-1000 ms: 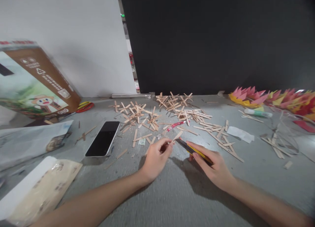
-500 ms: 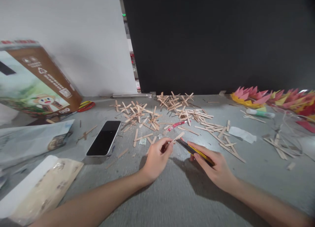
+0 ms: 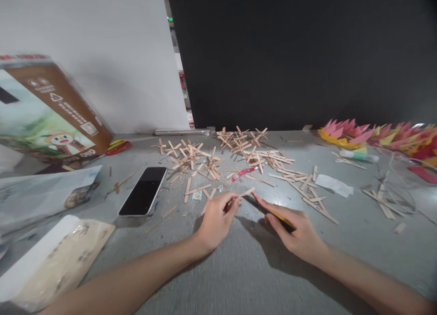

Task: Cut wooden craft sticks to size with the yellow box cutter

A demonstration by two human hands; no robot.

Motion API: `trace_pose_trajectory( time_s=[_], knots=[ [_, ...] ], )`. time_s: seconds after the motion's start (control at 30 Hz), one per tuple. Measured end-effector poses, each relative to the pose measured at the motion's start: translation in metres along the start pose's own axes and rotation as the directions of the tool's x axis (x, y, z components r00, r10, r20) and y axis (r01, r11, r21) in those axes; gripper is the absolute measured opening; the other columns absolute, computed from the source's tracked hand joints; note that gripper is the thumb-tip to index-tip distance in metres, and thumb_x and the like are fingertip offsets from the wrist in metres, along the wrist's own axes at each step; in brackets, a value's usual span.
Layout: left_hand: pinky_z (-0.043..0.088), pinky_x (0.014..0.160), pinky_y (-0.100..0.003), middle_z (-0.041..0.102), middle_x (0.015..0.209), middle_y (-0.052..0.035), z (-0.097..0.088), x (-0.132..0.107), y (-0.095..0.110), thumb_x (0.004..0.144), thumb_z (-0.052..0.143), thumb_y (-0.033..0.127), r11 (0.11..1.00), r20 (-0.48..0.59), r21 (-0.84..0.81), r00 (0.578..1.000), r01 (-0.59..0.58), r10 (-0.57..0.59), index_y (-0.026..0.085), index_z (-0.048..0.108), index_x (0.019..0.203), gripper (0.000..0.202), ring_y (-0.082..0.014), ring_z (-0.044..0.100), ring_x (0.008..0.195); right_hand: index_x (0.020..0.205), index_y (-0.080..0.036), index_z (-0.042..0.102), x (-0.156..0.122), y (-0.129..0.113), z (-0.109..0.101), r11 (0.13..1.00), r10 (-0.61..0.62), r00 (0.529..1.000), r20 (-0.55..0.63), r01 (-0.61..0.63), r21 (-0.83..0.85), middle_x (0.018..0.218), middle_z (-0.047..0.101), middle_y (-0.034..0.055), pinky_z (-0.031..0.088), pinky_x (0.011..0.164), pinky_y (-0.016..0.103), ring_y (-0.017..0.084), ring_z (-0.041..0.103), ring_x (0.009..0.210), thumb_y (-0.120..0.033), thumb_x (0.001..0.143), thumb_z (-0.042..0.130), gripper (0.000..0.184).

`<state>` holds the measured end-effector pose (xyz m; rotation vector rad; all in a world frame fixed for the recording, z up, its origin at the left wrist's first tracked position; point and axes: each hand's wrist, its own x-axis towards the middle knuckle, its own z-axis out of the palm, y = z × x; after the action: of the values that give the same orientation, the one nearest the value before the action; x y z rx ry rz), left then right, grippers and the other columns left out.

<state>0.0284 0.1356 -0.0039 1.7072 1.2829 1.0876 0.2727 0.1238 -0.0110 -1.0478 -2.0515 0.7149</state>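
In the middle of the head view, my left hand (image 3: 218, 218) pinches a flat wooden craft stick (image 3: 247, 192) whose free end points up and to the right. My right hand (image 3: 296, 228) is wrapped round a black and yellow utility knife (image 3: 261, 209), one finger stretched along its upper side. The knife's front end lies close against the stick; I cannot make out the blade. Just beyond both hands lie loose craft sticks (image 3: 242, 174), a red-and-clear wrapper strip (image 3: 244, 173) and stacks of crossed sticks (image 3: 189, 155).
A phone (image 3: 143, 191) lies left of my hands, near a plastic packet (image 3: 64, 260) and a brown printed box (image 3: 61, 114). Scissors (image 3: 118, 146) rest by the box. Rightward are a white paper scrap (image 3: 334, 186), a glue stick (image 3: 358, 156) and pink-yellow paper crowns (image 3: 348, 134).
My right hand has rolled the knife slightly and its index finger has slid forward, towards the stick. The left hand keeps its pinch almost in place. The view has shifted a little.
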Motion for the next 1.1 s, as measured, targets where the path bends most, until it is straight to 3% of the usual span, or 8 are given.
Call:
trace_pose_trajectory(
  time_s=[0.17,0.37,0.5,0.67,0.87,1.0,1.1],
  knots=[
    [0.040,0.065,-0.024,0.066,0.079,-0.0013,0.0018,0.0007,0.0000,0.101,0.052,0.040,0.999,0.012,-0.045,1.000,0.026,-0.026,0.017,0.071,0.098,0.030,-0.0153,0.055,0.069,0.138,-0.020,0.066,0.0023,-0.0055,-0.0036,0.982,0.149,0.988,0.047,-0.153,0.109,0.088,0.077,0.0050,0.058,0.068,0.025,0.015,0.070,0.069,-0.034,0.104,0.052,0.039],
    [0.039,0.065,-0.024,0.062,0.077,-0.0001,0.0033,0.0015,-0.0026,0.100,0.054,0.041,0.988,-0.002,-0.129,0.997,0.079,-0.080,0.017,0.068,0.097,0.029,-0.0142,0.053,0.069,0.147,-0.023,0.058,0.0024,-0.0028,-0.0029,0.967,0.205,0.977,0.056,-0.211,0.141,0.083,0.074,0.0024,0.050,0.053,0.021,0.010,0.058,0.052,-0.039,0.106,0.049,0.045],
    [0.040,0.064,-0.024,0.055,0.067,0.0034,0.0036,0.0018,-0.0004,0.100,0.053,0.042,0.975,0.019,-0.186,0.993,0.119,-0.117,0.017,0.065,0.097,0.028,-0.0131,0.053,0.064,0.148,-0.023,0.057,0.0027,-0.0019,-0.0027,0.974,0.198,0.979,0.050,-0.202,0.104,0.086,0.076,0.0039,0.055,0.062,0.023,0.014,0.066,0.063,-0.038,0.106,0.049,0.045],
    [0.041,0.063,-0.024,0.058,0.066,0.0029,0.0038,0.0018,0.0029,0.101,0.053,0.044,0.965,0.064,-0.225,0.991,0.131,-0.120,0.018,0.063,0.100,0.028,-0.0135,0.055,0.062,0.145,-0.024,0.060,0.0031,-0.0042,-0.0023,0.994,0.085,0.994,0.073,-0.090,0.068,0.104,0.077,0.0084,0.058,0.081,0.028,0.017,0.072,0.080,-0.036,0.107,0.048,0.042],
    [0.041,0.059,-0.024,0.063,0.066,0.0017,0.0048,0.0019,0.0006,0.101,0.054,0.047,0.959,0.068,-0.244,0.989,0.143,-0.130,0.018,0.063,0.098,0.030,-0.0132,0.057,0.061,0.150,-0.026,0.054,0.0027,-0.0029,-0.0025,0.983,0.173,0.984,0.037,-0.175,0.063,0.089,0.077,0.0047,0.056,0.060,0.024,0.015,0.069,0.064,-0.039,0.107,0.047,0.046],
    [0.043,0.059,-0.024,0.062,0.066,0.0023,0.0049,0.0017,0.0009,0.100,0.056,0.049,0.953,0.073,-0.263,0.988,0.151,-0.136,0.019,0.061,0.097,0.031,-0.0128,0.056,0.060,0.148,-0.025,0.057,0.0023,-0.0026,-0.0022,0.985,0.146,0.987,0.061,-0.151,0.081,0.090,0.077,0.0064,0.058,0.068,0.026,0.018,0.072,0.078,-0.039,0.107,0.047,0.045],
    [0.043,0.061,-0.024,0.062,0.067,0.0023,0.0042,0.0015,0.0023,0.100,0.055,0.048,0.949,0.087,-0.278,0.988,0.148,-0.129,0.019,0.060,0.098,0.030,-0.0130,0.056,0.061,0.149,-0.024,0.056,0.0018,-0.0007,-0.0019,0.980,0.173,0.983,0.061,-0.178,0.094,0.089,0.076,0.0052,0.057,0.066,0.025,0.017,0.070,0.073,-0.038,0.106,0.049,0.045]
  ],
)
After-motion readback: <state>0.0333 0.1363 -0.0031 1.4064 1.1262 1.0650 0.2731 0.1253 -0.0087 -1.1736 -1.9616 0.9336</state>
